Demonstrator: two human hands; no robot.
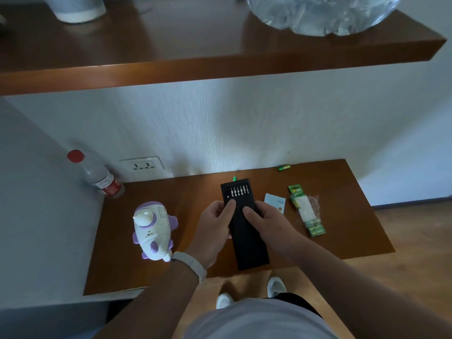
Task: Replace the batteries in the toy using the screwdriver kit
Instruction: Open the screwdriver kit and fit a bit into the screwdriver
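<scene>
In the head view, both forearms reached forward over the front edge of the brown desk (342, 216). The left hand (216, 222) gripped the left side of the black screwdriver kit (247, 245), its thumb lying on the top face. The right hand (266, 221) gripped the right side in the same way, with its thumb also on top. The kit was between the two hands, long and narrow, pointing away from the person. At its far end a row of silver bits (239, 190) was visible, and a small green part stuck out beyond it. I could not tell whether the kit touched the desk. A light wristband (188, 264) sat on the left wrist.

The white and purple toy (152, 228) lay on the desk just left of the left hand. A water bottle (102, 179) with a red cap stood in the far left corner, near a wall socket (141, 165). Right of the hands lay a small white card (275, 200), partly hidden by the right hand, and then a green battery pack (308, 214). One loose green battery (284, 168) lay by the wall. A wooden shelf (195, 57) above carried a clear plastic bag (318, 13).
</scene>
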